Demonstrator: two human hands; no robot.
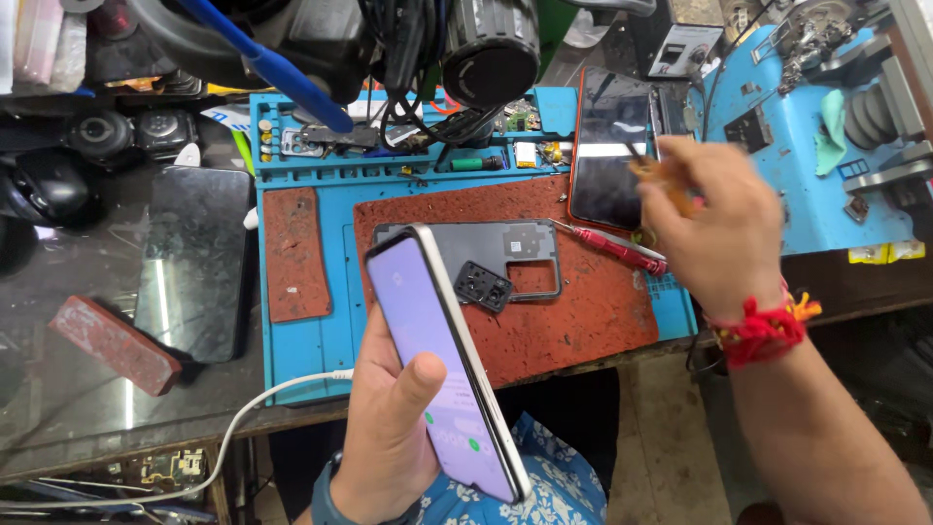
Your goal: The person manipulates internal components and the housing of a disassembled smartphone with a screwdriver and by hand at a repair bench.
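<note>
From the head view, the left hand (389,428) held a smartphone (442,369) upright on its long edge, thumb laid across the lit lilac screen and fingers wrapped behind the body, tilted so the display faced the wearer. The right hand (724,228), blurred, hovered over the far right of the blue repair mat (301,345), fingers pinched together on a thin tool with an amber handle (651,173) — its tip near a dark phone with a red rim (607,146). A grey back cover (486,243) lay flat on the red-brown pad (583,311), a black camera frame (483,286) on top of it, within easy reach. A red screwdriver (622,251) lay just beside the right hand. A white cable (253,408) trailed off the desk (58,389) edge — its end sat near the smartphone, though I could not tell whether it was plugged in. Another dark phone (194,262) lay flat to the left.
</note>
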